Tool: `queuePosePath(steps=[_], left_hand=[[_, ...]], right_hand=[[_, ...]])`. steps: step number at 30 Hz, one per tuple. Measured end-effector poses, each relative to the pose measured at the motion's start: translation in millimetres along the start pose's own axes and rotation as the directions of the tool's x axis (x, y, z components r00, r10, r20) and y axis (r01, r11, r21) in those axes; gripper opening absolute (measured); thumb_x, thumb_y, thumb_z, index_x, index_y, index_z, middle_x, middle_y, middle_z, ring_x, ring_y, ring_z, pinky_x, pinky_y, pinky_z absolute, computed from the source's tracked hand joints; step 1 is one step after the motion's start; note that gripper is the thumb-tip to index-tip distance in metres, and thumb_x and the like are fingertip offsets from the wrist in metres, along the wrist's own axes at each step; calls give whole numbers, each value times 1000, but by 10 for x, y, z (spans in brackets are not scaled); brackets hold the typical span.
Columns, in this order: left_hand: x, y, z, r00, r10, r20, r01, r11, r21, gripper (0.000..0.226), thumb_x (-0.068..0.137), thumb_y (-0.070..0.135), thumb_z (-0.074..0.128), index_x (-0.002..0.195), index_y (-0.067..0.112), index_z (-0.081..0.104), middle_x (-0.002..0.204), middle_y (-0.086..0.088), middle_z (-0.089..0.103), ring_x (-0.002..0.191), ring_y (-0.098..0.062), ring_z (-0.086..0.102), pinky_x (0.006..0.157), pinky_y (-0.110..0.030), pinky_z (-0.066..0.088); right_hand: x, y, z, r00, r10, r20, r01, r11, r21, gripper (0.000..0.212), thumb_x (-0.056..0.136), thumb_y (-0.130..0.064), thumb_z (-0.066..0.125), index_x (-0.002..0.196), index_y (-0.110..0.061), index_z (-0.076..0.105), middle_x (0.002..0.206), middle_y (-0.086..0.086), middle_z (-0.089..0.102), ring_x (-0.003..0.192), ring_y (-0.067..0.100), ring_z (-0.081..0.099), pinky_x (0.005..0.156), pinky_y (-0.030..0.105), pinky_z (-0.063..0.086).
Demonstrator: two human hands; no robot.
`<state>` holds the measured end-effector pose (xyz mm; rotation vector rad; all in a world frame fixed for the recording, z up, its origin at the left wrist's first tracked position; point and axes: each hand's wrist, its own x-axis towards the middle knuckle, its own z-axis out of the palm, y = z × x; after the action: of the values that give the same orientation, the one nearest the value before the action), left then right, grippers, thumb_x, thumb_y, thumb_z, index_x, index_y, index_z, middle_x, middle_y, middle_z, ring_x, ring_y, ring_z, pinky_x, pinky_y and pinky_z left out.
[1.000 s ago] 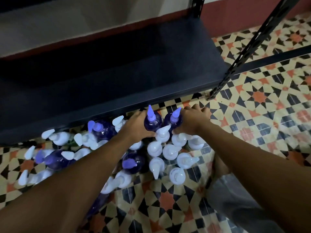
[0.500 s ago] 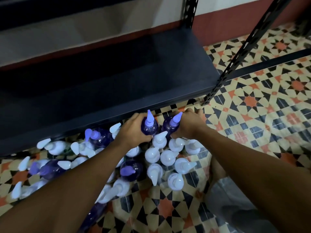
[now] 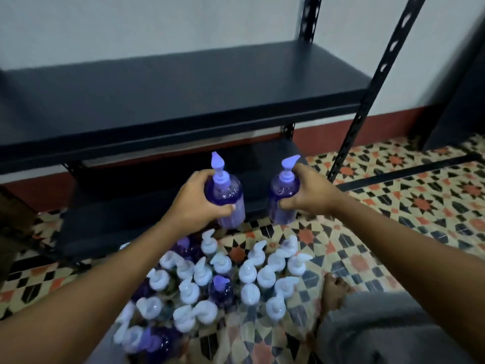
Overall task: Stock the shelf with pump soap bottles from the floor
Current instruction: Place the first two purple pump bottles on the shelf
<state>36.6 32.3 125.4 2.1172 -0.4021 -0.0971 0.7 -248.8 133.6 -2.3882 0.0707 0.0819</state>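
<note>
**Purple soap, one bottle per hand, lifted clear of the floor stock**

Closest in, the remaining pump bottles [image 3: 203, 274] stand upright, packed together on the tiled floor [image 3: 393, 200], mostly white-headed. Beyond them, the left grip [image 3: 195, 203] is closed round the shoulder of one purple pump bottle [image 3: 227, 191], and the right grip [image 3: 309, 195] is closed round a second purple bottle [image 3: 284, 185]. Both are held upright and apart above the floor, probably so each can land base-first without knocking the other. Just behind lies the low shelf board [image 3: 118, 222]. Farther and higher is the upper shelf board [image 3: 183, 95], either a likely destination.
</note>
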Motion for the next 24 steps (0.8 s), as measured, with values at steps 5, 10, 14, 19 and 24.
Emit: queuePosePath(steps=[5, 10, 14, 19, 24], left_hand=[[-469, 609, -706, 993, 8, -122, -29, 985, -168, 61, 71, 13, 91, 123, 25, 61, 114, 9, 70, 94, 4, 68, 78, -11, 51], [-958, 772, -1015, 961, -125, -246, -12, 872, -489, 72, 56, 32, 87, 122, 25, 60, 118, 4, 73, 107, -15, 71, 90, -40, 58], [-1160, 707, -1079, 936, -257, -239, -6, 669, -743, 57, 58, 30, 84, 110, 13, 67, 97, -2, 75, 85, -18, 71, 82, -40, 58], [-1199, 574, -1167, 894, -406, -190, 73, 551, -831, 18, 88, 31, 71, 93, 14, 74, 90, -9, 75, 80, -23, 71, 77, -38, 60], [-1033, 436, -1279, 905, -397, -150, 52, 454, -890, 40, 88, 50, 62, 103, 14, 70, 94, -12, 72, 82, -27, 69, 80, -44, 58]], right_hand=[[-405, -680, -211, 998, -50, -28, 57, 940, 336, 59, 70, -22, 88, 120, -18, 57, 108, -1, 72, 96, 14, 71, 82, 30, 55], [-744, -1340, -110, 996, -44, -77, 85, 716, 693, 37, 86, -14, 75, 120, -16, 61, 108, 3, 71, 93, 16, 72, 75, 28, 56], [-851, -1573, 191, 1000, 3, -8, 5, 491, 871, 47, 79, -30, 79, 119, -11, 65, 103, 11, 74, 92, 29, 72, 84, 44, 58], [-752, -1794, 638, 985, 13, 170, -169, 232, 958, 52, 74, -45, 83, 111, -11, 72, 101, 12, 72, 89, 28, 69, 90, 47, 57], [-559, -1914, 867, 968, -39, 250, -237, 203, 950, 52, 91, -54, 67, 122, -13, 65, 102, 10, 68, 91, 25, 67, 91, 46, 56]])
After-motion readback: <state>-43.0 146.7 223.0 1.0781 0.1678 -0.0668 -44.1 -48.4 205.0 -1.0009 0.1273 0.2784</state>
